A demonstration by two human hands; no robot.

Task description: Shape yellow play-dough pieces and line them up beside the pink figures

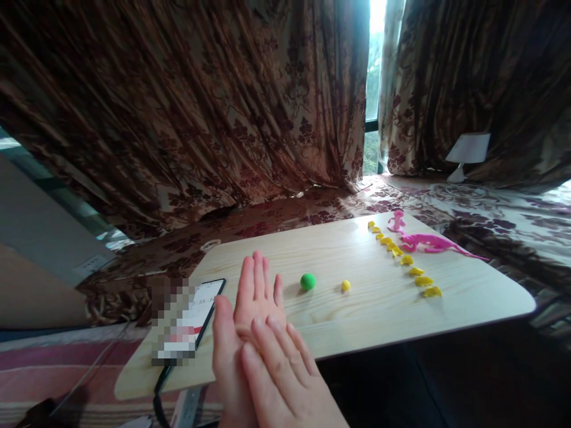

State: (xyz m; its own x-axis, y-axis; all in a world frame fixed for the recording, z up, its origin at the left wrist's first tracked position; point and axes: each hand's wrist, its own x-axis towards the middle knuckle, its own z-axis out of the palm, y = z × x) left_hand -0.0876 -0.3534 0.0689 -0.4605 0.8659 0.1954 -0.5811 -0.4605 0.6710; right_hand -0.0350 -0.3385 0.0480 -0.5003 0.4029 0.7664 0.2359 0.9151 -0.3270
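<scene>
My left hand (257, 297) is held palm up over the near edge of the table, its fingers stretched out. Across its lower palm lies my right hand (285, 362), palm down and fingers flat. Whether anything sits between the two palms is hidden. Just right of the left fingertips rests a green ball (307, 282), and beyond it a smaller yellow ball (346, 285); both look like modelling clay. Several curved yellow pieces (406, 260) form a slanting row further right. Beside that row lies a pink figure-like piece (422, 242) with a long thin tail.
The pale wooden table (357, 321) has rounded corners. A phone (207, 306), partly pixelated, lies at its left with a dark cable (159, 386) running off the near edge. Behind are patterned curtains (223, 101) and a small white lamp (468, 148).
</scene>
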